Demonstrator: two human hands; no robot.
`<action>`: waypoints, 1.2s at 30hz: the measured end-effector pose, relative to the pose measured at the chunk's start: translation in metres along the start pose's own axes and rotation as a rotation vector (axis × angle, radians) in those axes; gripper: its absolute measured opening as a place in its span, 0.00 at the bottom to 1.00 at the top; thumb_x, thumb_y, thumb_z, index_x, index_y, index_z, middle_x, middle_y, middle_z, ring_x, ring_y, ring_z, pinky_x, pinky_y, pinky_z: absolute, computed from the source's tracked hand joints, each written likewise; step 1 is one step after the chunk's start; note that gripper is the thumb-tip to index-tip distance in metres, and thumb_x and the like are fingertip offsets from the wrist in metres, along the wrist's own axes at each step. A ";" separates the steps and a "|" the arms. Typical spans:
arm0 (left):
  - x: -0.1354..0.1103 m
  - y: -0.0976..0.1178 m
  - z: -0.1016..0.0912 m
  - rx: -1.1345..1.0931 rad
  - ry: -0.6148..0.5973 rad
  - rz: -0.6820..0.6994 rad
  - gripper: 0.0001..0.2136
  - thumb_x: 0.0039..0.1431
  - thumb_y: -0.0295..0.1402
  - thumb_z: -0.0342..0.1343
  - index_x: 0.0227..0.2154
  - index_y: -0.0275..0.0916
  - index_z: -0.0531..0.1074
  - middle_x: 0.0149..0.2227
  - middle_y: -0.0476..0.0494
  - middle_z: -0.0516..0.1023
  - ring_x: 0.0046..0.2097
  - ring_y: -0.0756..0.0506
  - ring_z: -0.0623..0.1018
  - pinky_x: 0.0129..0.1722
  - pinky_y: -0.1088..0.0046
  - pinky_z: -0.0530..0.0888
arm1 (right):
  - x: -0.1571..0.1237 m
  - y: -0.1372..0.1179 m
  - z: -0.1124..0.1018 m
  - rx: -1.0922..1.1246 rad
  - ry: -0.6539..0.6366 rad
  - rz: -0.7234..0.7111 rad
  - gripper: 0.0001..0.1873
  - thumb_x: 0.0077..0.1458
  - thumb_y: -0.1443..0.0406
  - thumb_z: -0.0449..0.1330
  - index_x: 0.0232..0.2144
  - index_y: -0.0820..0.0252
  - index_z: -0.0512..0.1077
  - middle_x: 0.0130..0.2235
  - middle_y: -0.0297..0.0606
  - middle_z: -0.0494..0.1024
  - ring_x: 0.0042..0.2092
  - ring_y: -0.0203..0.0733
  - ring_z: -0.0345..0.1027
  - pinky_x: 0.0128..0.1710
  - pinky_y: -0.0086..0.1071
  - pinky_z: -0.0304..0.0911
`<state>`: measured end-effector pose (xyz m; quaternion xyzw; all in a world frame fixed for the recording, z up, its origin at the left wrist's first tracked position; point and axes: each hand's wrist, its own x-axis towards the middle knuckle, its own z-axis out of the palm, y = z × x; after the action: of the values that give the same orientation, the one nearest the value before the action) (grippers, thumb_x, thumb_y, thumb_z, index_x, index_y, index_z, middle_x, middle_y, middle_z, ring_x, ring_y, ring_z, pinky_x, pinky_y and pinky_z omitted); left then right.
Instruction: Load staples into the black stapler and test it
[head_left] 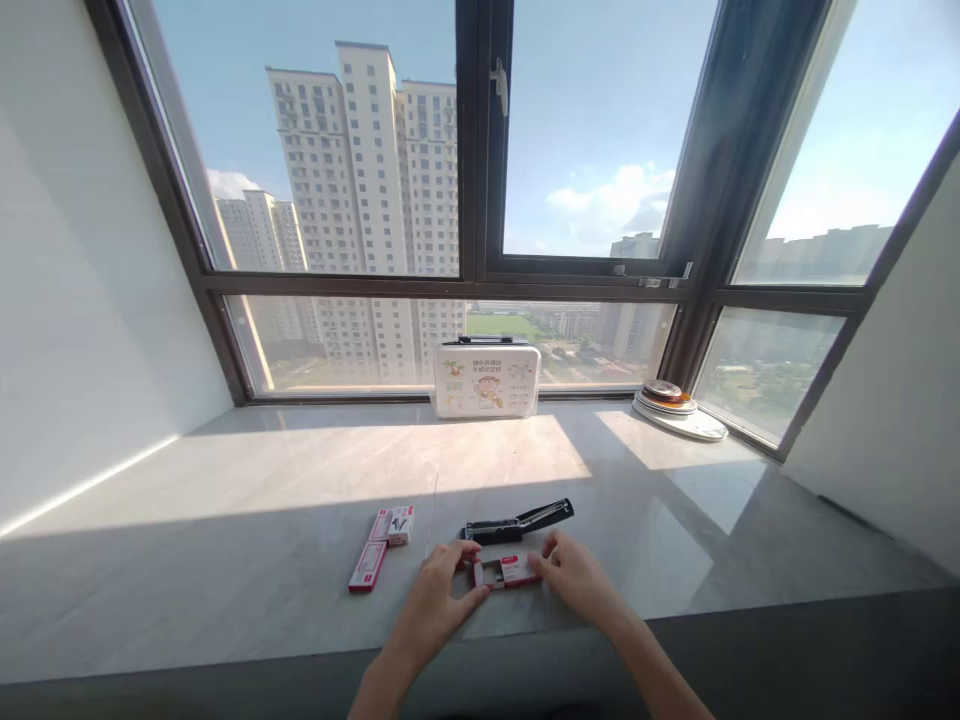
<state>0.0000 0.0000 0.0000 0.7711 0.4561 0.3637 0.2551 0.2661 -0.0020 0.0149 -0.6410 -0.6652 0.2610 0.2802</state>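
A small red-and-white staple box (517,569) lies low over the sill near its front edge, its inner tray drawn partly out to the left. My left hand (439,590) pinches the left end, thumb in front and fingers behind. At the right end, the fingers of my right hand (574,575) are closed on the sleeve. Just behind the box lies a black stapler (517,523), swung open with one arm tilted up to the right. What the tray contains is too small to make out.
Left of my hands lie two flat red-and-white boxes (368,566) and a small white box (400,525) with a staple picture. A white printed case (487,382) stands against the window. Stacked plates or lids (675,408) sit in the right corner. The sill (262,570) ends close to me.
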 end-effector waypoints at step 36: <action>0.006 0.018 0.019 -0.052 0.034 -0.152 0.08 0.63 0.40 0.52 0.34 0.42 0.69 0.31 0.49 0.78 0.31 0.47 0.76 0.31 0.73 0.66 | -0.005 -0.020 -0.006 -0.067 -0.115 -0.322 0.20 0.47 0.51 0.70 0.40 0.54 0.81 0.33 0.34 0.78 0.33 0.41 0.67 0.33 0.30 0.58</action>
<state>0.0257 -0.0040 0.0034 0.7210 0.5081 0.3682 0.2941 0.2565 -0.0080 0.0333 -0.5190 -0.7826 0.2266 0.2585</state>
